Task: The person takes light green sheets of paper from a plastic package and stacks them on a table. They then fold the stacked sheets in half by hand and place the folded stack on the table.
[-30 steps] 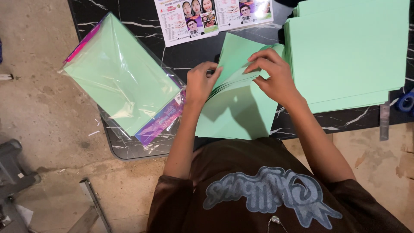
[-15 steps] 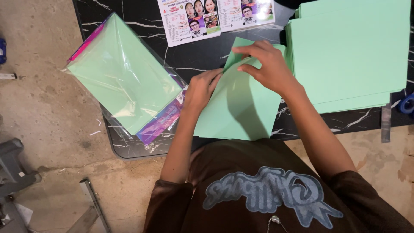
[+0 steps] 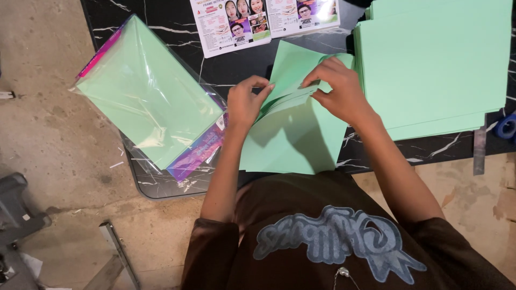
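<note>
Both hands mid-fold: your left hand point(image 3: 244, 103) pinches the green paper sheet point(image 3: 293, 137), right hand point(image 3: 338, 91) grips its raised fold at 12 o'clock; next, a firm crease.

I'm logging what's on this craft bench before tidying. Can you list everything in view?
green paper sheets: a few, mint green, table centre, top ones lifted in both hands
paper stack: one, mint green, table right
plastic packet of green paper: one, clear with pink-purple edge, table left, overhanging the edge
printed leaflets: two, white with photos, table top
table: one, black marble
metal ruler: one, grey, far right
tape roll: one, blue, right edge
left hand: pinching sheet edges
right hand: pinching sheet edges
</note>
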